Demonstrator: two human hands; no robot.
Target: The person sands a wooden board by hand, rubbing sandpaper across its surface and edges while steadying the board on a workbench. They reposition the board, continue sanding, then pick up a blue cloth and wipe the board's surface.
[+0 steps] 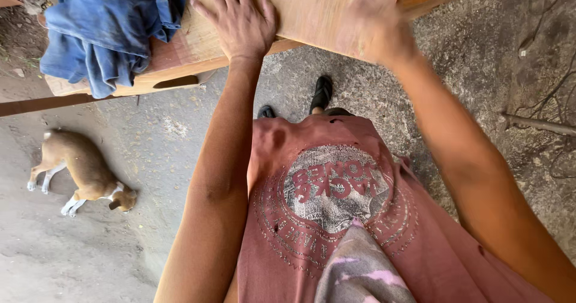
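My left hand (240, 18) lies flat with spread fingers on a light wooden board (312, 6) at the top of the view, pressing near its front edge. My right hand (378, 21) is blurred over the same board's right part; whether it holds anything I cannot tell. The board rests on a thicker wooden plank (180, 54).
A crumpled blue cloth (108, 27) lies on the plank at the upper left. A tan and white dog (84, 171) lies on the concrete floor at the left. My sandalled foot (322, 93) stands below the board. Cables and a rod (540, 124) lie at the right.
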